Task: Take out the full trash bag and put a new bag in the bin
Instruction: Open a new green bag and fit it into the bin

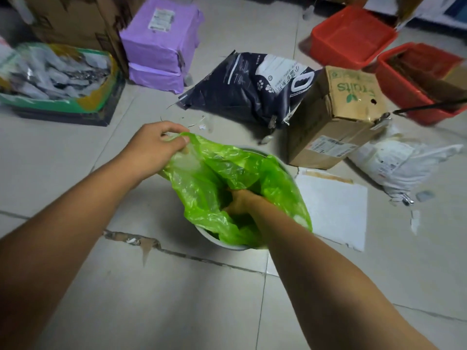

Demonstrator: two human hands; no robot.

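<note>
- My left hand [154, 145] pinches the far left edge of the green trash bag [202, 178] between my thumb and fingers and holds it up.
- My right hand [241, 200] is down inside the bag, in the middle of it. The green plastic hides my fingers, so I cannot tell if that hand is open or closed.
- The bag sits in the round white bin [214, 239]. The bag is crinkly and spills over the rim on the near right side.
- The bin stands on the tiled floor [177, 299], and the floor has a long crack just in front of it.
- Just beside the bin on the right lies a flat white sheet [333, 208].
- Past the sheet stands a brown cardboard box [336, 114] with the word "Fruits" on it in green.
- Left of that box lies a dark bag [242, 94] with paw prints on it.
- Far back on the right are two red tubs [351, 36], close to each other.
- Far back on the left are purple parcels [159, 44], and a green tray [55, 79] full of gray and white wrappers.
- A white sack [399, 162] lies on the right, next to the brown box.
</note>
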